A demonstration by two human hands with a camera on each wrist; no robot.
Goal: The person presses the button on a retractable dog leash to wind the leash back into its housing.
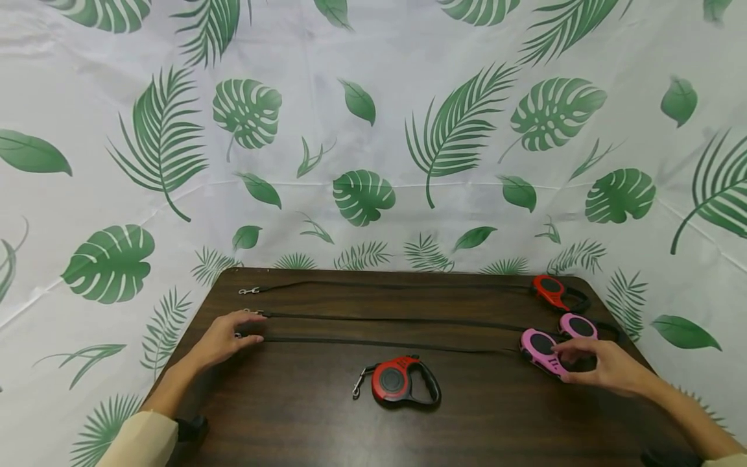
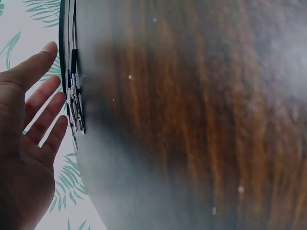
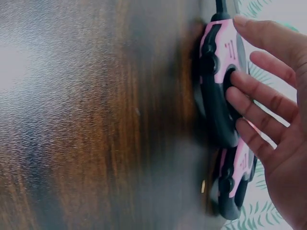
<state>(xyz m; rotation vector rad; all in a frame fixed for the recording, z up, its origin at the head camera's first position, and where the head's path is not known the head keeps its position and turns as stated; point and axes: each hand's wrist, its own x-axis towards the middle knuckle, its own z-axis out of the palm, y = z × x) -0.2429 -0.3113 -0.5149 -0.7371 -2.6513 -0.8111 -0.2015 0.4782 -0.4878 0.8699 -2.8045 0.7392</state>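
Observation:
Three retractable dog leashes lie with their black cords stretched across the table. My left hand (image 1: 224, 337), fingers spread, is at the metal clips (image 2: 76, 108) on the cord ends; I cannot tell whether it touches them. My right hand (image 1: 607, 366) is at the nearer pink leash (image 1: 539, 350), its extended fingers (image 3: 259, 91) against the handle and its thumb by the casing. A second pink leash (image 1: 578, 325) lies just behind. Farther back is a red leash (image 1: 550, 290), its clip (image 1: 249, 291) at the far left.
Another red leash (image 1: 392, 380) lies at the middle front of the dark wooden table (image 1: 280, 402), its cord drawn in and its clip beside the casing. A white cloth (image 1: 362, 143) printed with green leaves hangs behind and around the table.

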